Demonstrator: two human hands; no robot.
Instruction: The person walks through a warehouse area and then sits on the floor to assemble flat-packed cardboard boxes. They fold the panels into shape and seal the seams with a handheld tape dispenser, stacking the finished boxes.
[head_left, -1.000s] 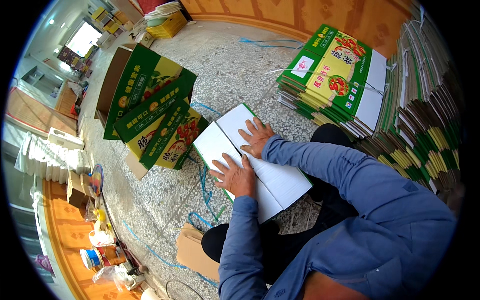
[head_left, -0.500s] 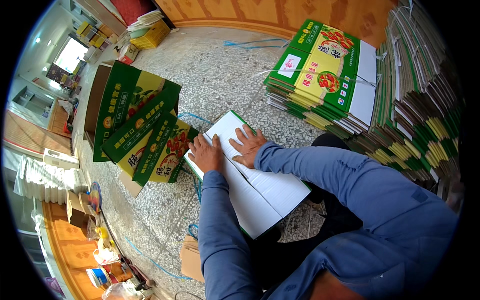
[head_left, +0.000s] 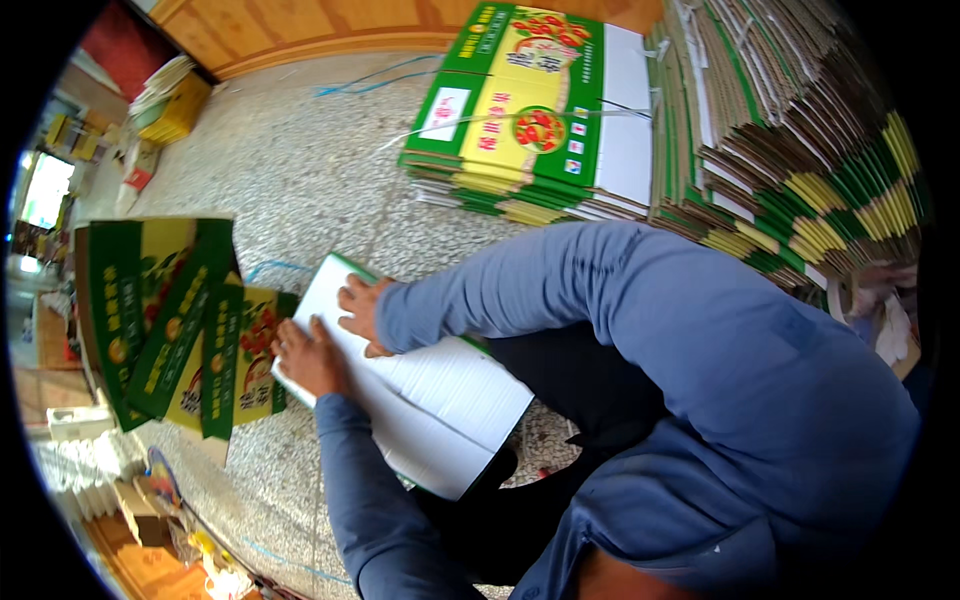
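A carton (head_left: pixel 440 385) lies low in front of me with white flaps on top, meeting along a lengthwise seam, and green edges showing. Near its far left end, my left hand (head_left: pixel 312 357) rests palm down on the white face, fingers apart. Beside it my right hand (head_left: pixel 366 312) also presses on the far end with fingers spread. Neither hand grips anything. Just left of the carton stand several green and yellow printed cartons (head_left: pixel 170 320), leaning over one another, with pictures of red fruit.
At the far right lies a strapped stack of flat cartons (head_left: pixel 545 95), with a taller stack of folded cardboard (head_left: pixel 790 140) beside it. Blue strapping (head_left: pixel 375 75) lies on the speckled floor (head_left: pixel 290 160). A yellow crate (head_left: pixel 175 110) sits far left by the wood-panelled wall.
My view has turned, so the scene sits further left. Both hands stay flat on the carton's far end, and my right arm reaches across more bent, its elbow raised.
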